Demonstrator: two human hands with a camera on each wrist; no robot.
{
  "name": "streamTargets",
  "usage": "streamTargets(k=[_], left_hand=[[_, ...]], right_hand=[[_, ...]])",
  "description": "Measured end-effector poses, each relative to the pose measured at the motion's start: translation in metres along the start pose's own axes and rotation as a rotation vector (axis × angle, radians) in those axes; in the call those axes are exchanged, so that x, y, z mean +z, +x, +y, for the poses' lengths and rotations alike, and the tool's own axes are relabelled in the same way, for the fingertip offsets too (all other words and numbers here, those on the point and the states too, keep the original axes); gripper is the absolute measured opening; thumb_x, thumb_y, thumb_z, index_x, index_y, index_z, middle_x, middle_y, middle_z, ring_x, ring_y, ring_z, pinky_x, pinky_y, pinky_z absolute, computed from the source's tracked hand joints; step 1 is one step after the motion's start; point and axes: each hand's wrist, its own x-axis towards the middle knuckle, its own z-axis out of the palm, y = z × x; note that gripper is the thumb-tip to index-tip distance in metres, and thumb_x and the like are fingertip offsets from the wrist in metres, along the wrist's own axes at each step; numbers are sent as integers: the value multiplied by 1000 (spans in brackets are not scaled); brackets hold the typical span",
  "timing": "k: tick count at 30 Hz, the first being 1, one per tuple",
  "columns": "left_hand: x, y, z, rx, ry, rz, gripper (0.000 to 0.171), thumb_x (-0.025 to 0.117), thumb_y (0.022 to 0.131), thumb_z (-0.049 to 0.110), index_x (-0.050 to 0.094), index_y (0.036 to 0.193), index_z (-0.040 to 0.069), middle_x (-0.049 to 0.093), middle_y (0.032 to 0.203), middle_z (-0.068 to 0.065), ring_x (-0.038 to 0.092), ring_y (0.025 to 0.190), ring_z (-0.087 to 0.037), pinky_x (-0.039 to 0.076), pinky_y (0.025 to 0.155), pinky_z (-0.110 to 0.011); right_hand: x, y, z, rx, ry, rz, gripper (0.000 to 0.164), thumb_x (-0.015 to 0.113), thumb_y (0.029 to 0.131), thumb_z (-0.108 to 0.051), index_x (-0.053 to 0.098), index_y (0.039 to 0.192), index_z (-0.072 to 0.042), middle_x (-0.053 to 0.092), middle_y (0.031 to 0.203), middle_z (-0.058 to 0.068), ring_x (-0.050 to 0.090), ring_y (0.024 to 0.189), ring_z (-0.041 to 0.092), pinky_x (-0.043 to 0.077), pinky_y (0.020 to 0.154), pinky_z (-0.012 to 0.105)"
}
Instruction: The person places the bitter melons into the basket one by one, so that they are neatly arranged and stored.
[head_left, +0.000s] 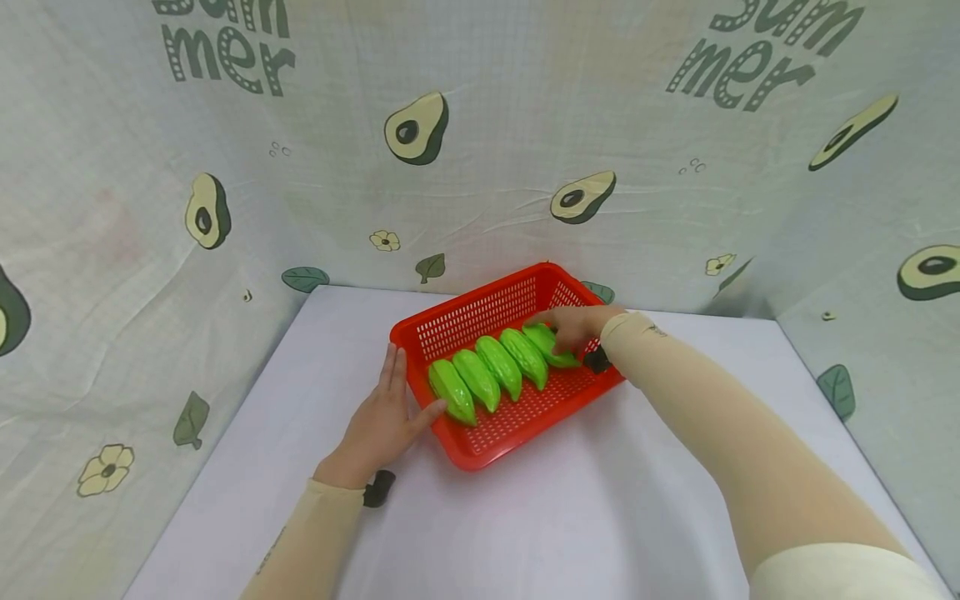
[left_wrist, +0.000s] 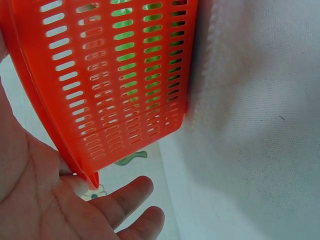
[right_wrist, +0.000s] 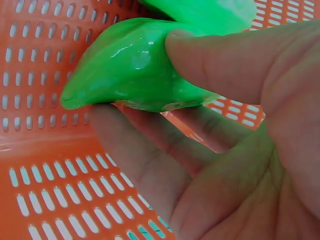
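A red plastic basket (head_left: 517, 425) holds several glossy green star fruits (head_left: 498, 367) lying side by side in a slanted row. My right hand (head_left: 573, 325) reaches over its right side and grips the rightmost star fruit (right_wrist: 130, 65). In the right wrist view the thumb lies on top of this fruit and the fingers pass under it. My left hand (head_left: 382, 421) rests along the basket's left rim, fingers extended, the thumb crossing the rim near the leftmost star fruit (head_left: 452, 393). In the left wrist view, two fingertips (left_wrist: 145, 187) stick out past the rim.
The basket stands on a white-covered table (head_left: 525, 525), turned at an angle near its back edge. Behind and at both sides hangs a pale cloth (head_left: 495, 217) printed with avocados, leaves and flowers. Dark wrist devices (head_left: 378, 487) sit at both wrists.
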Motion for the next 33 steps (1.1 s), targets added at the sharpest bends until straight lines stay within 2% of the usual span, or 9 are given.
streamTargets(k=[7,14,23,29,33], left_hand=[[0,-1,0,6,0,7,110,59,91,65,1,159,1,-6,166,-14,61,102,-34,55,88,-46],[0,-1,0,4,-7,0,110,59,91,64,0,158,1,-7,166,-14,58,114,-39,53,92,-49],[0,-2,0,5,-2,2,110,59,91,64,0,159,1,-7,166,-14,61,101,-33,55,88,-46],[-1,-2,1,4,-5,3,110,59,91,64,0,159,1,-7,166,-14,61,106,-35,54,91,-47],[-2,-2,2,2,-4,2,110,59,91,64,0,159,1,-7,166,-14,60,104,-34,54,90,-47]], right_hand=[[4,3,1,-12,0,3,72,67,92,-5,39,154,-29,44,143,12,42,122,30,49,93,40],[6,-2,-3,17,37,-2,74,67,92,-4,38,155,-30,42,143,13,41,121,32,52,87,37],[6,-2,-2,34,33,-3,75,65,92,-3,36,156,-30,41,143,13,40,121,32,53,83,35],[5,-4,-4,30,22,-3,75,64,93,-3,35,156,-30,41,144,13,40,122,32,49,92,40],[5,-3,-4,28,44,-8,75,64,92,-2,34,157,-29,40,144,13,40,122,32,51,88,38]])
